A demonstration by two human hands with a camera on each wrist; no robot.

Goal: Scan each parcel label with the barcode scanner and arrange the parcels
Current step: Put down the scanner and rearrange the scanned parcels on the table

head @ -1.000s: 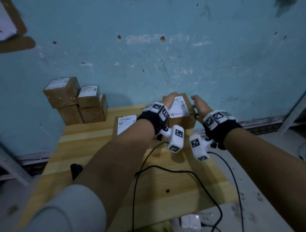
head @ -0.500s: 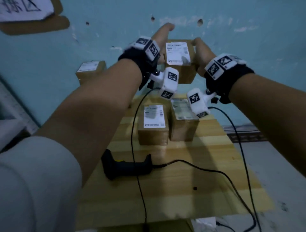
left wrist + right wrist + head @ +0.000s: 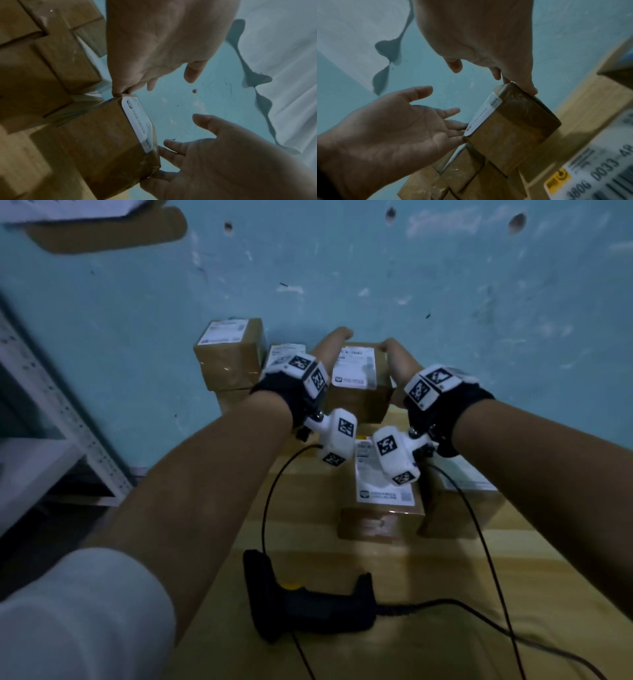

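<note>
Brown cardboard parcel with a white label (image 3: 356, 378) sits between my left hand (image 3: 329, 350) and right hand (image 3: 399, 359). Straight fingertips press its sides. Black barcode scanner (image 3: 308, 607) lies on the wooden table (image 3: 445, 594).

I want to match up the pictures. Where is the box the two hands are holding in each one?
Head: held box at upper centre, between both hands.
Left wrist: held box at lower left, label facing right.
Right wrist: held box right of centre, label facing left.
Shared landmark: its white label, and the box stack beside it.
</note>
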